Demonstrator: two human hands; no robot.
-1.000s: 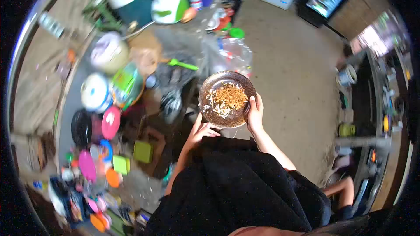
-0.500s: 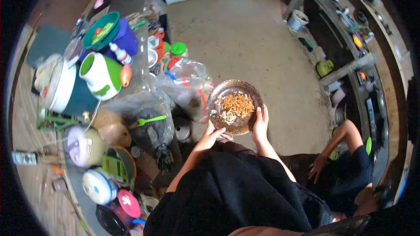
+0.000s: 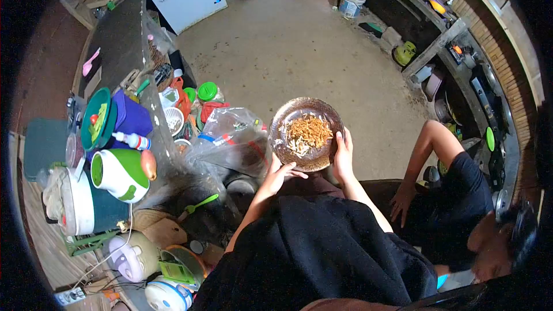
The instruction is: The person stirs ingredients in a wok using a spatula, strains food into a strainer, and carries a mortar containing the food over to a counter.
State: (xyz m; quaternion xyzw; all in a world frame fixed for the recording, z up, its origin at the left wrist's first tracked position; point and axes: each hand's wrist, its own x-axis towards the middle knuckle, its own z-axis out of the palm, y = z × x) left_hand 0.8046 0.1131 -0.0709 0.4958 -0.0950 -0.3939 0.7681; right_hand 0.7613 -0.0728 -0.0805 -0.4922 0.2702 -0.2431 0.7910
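Observation:
A round brown speckled plate (image 3: 283, 116) is held up in front of me at waist height. On it lies a loose heap of thin orange-brown strips (image 3: 314, 131) with pale, whitish pieces (image 3: 298, 148) mixed in along one side. My left hand (image 3: 280, 175) grips the plate's near left edge, its thumb over the rim. Around the near right edge, my right hand (image 3: 344, 154) is closed, with the thumb on top. The fingers beneath the plate are mostly hidden.
Left of me, a cluttered counter carries a green-and-white appliance (image 3: 122, 174), a teal basin (image 3: 92, 138) and a green spatula (image 3: 201, 203). A clear plastic bag (image 3: 230, 138) stands near the plate. A person in a dark shirt (image 3: 461, 196) sits at right. A white freezer (image 3: 187, 1) stands farther back.
My view has turned, so the surroundings are rotated and the seated person's head now shows. The plate remains in both hands, with its contents much the same.

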